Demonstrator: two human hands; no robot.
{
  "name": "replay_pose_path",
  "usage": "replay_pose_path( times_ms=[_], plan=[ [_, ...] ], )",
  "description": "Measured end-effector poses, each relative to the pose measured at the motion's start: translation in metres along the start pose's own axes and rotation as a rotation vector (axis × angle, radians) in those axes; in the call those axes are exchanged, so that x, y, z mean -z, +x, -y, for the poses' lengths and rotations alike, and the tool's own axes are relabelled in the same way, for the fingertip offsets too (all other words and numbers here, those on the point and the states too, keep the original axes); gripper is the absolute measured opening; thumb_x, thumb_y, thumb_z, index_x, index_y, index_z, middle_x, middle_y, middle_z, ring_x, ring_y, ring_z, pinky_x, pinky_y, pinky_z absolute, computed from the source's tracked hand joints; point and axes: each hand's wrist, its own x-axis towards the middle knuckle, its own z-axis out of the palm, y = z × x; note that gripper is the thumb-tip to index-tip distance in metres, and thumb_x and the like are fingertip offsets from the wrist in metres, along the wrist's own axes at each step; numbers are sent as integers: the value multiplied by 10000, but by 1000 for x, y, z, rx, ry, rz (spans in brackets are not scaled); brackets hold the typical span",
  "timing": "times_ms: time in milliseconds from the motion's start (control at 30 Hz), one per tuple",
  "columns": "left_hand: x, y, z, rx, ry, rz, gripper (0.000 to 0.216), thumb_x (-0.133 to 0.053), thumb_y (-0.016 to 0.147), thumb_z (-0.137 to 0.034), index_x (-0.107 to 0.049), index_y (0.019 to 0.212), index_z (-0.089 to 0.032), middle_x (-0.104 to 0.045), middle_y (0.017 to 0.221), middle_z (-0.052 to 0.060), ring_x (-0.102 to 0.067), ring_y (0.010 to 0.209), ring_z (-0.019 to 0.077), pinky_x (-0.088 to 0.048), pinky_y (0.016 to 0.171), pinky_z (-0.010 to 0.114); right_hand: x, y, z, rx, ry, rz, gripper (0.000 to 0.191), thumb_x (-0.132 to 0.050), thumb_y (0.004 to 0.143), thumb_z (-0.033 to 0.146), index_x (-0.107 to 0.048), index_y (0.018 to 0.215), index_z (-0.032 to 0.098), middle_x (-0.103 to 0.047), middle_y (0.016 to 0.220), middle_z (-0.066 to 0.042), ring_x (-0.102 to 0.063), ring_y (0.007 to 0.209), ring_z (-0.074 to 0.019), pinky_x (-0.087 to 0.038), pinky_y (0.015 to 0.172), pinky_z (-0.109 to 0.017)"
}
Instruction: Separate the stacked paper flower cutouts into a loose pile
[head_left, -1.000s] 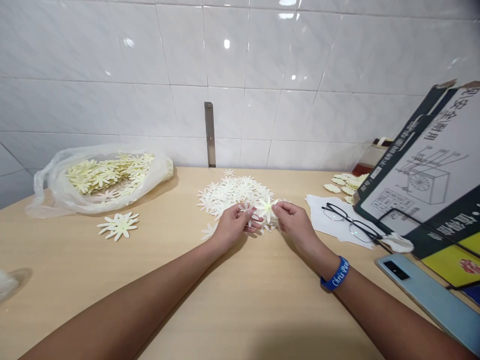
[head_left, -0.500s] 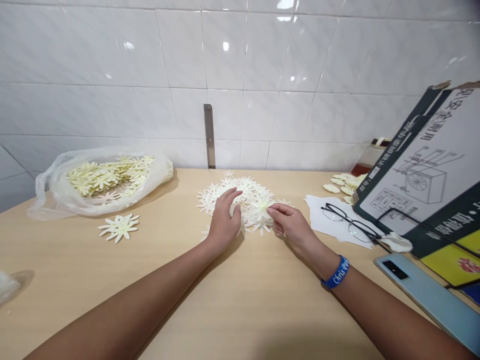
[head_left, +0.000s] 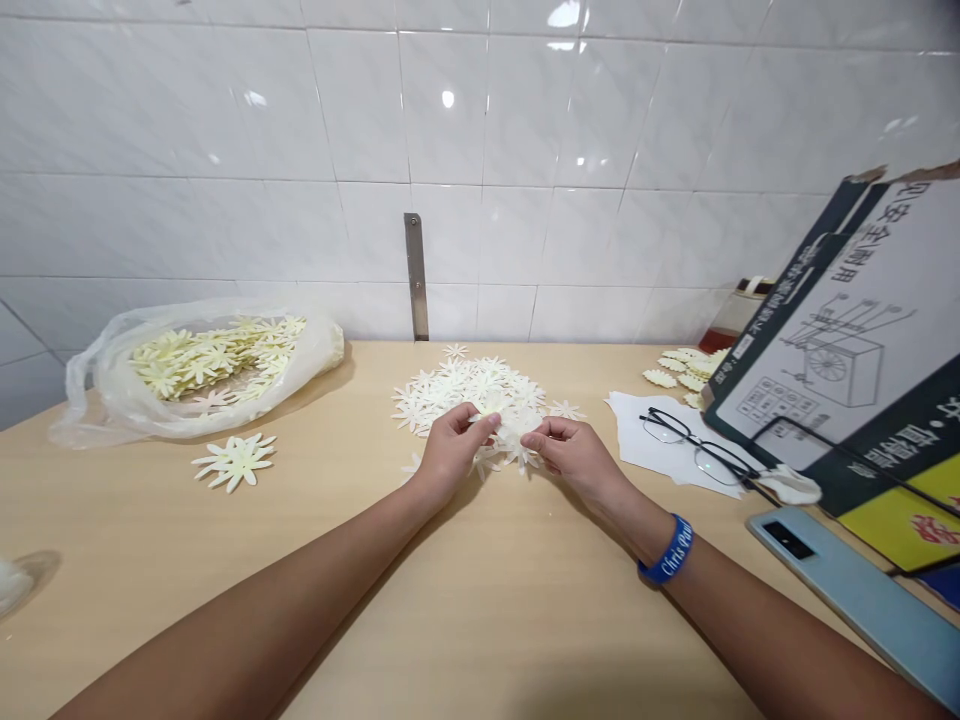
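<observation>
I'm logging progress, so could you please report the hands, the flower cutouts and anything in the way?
Left hand, right hand: pinching at pale flower cutout, blurred. Flower pile beneath and beyond. Eyeglasses on paper to right, apparently no hindrance.

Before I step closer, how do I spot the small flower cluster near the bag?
On the wood-toned table, find the translucent plastic bag at the left. Just in front of it lies the small cluster of flower-shaped pieces, pale with long petals. It sits outside the bag and apart from the bigger central heap.
</observation>
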Motion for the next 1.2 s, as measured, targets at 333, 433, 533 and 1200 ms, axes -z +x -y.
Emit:
replay_pose_path(
  times_ms=[333,433,533,1200],
  plan=[
    [2,2,1,107,-133,4,332,-784,645,-396,-555,629,-156,-631,670,13,-611,636,127,-507,656,272,14,7,-4,108,-196,-133,311,-620,768,498,-617,744,187,-470,589,26,-418,520,-128,-326,505,-269],
    [1,1,0,129,-84,-9,330,-792,631,-388,-551,643,-163,-607,623,-11,-584,566,118,-471,570,255,20,7,1,192,-421,-354,406,-639,770,467,-637,1074,197,-523,654,24,-504,616,-164,-373,592,-281],
    [0,-1,-1,65,-10,20,277,-771,651,-346,-560,658,-167,-580,603,-29,-567,576,112,-472,604,257,17,0,9,247,-459,-348,321,-608,803,475,-660,966,204,-460,606,40,-460,583,-153,-343,567,-274],
    [-2,-7,-4,-47,54,147,523,-743,716,-370,-575,1194,-242,-562,1274,80,-584,892,152,-499,733,264,1,-3,3,50,68,109,264,-677,729,440,-638,695,181,-361,501,69,-286,471,-87,-232,472,-253]
  ],
)
